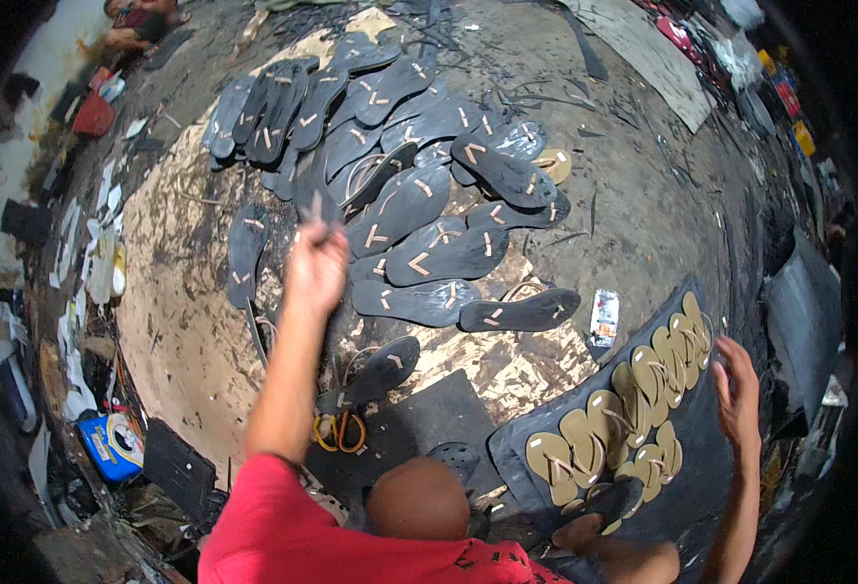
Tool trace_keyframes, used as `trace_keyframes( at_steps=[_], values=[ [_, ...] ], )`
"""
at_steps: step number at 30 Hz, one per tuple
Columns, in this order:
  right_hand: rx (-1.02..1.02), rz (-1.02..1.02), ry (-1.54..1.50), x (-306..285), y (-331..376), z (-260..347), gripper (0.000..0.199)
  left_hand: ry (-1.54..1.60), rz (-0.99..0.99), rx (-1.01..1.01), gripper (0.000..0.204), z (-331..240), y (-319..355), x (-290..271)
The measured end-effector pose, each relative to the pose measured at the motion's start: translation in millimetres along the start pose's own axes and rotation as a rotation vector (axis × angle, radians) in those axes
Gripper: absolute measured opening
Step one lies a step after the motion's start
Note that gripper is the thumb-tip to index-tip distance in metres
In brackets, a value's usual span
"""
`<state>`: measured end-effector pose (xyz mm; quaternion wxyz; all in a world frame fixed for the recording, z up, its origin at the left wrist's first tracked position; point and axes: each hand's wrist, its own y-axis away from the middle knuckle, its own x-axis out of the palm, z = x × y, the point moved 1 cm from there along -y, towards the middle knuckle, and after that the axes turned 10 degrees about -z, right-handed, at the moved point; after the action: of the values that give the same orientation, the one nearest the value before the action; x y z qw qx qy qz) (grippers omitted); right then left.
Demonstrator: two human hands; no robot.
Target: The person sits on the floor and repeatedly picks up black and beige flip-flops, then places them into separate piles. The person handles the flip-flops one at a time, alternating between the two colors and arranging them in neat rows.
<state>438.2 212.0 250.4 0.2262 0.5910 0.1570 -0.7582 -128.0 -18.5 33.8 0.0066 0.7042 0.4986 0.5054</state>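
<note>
My left hand [317,265], on a bare arm from a red sleeve, is closed over the pile of black flip-flops [414,200]. A small, thin greyish thing [320,216] sticks up from its fingers, blurred; I cannot make out its kind. The black flip-flops lie scattered, mostly soles up, with short pale marks on them. Off to the right, my right hand [738,389] is open, fingers extended, by the edge of a black rubber sheet [522,438]. Several tan flip-flops [634,389] lie in rows on that sheet.
Orange-handled scissors [339,433] lie below the pile, near a dark mat [448,409]. A blue container [110,446] stands at the left among scraps. A small printed packet [604,318] lies on the floor. A person's hand [125,39] shows at the far left.
</note>
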Motion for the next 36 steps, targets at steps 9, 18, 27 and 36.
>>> trace_keyframes(
  at_steps=[9, 18, 27, 36],
  values=[
    [-0.594, -0.323, -0.229, 40.2, 16.0, 35.3, 0.065, -0.852, 0.912, -0.342, 0.046, 275.5, 253.0, 181.9],
    [0.603, -0.906, -1.266, 56.5, 181.7, -284.1, 0.047, -1.414, 1.147, -0.023, 0.069, 520.9, 283.0, 239.7],
    [1.185, -0.769, -1.352, 160.7, 306.7, -430.2, 0.04, -1.63, 0.843, -0.513, 0.031, 721.2, 347.5, 130.2],
    [1.173, -0.699, -1.562, 245.1, 332.2, -475.1, 0.038, -1.863, 1.105, -0.105, 0.028, 748.9, 337.1, 100.1]
  ],
)
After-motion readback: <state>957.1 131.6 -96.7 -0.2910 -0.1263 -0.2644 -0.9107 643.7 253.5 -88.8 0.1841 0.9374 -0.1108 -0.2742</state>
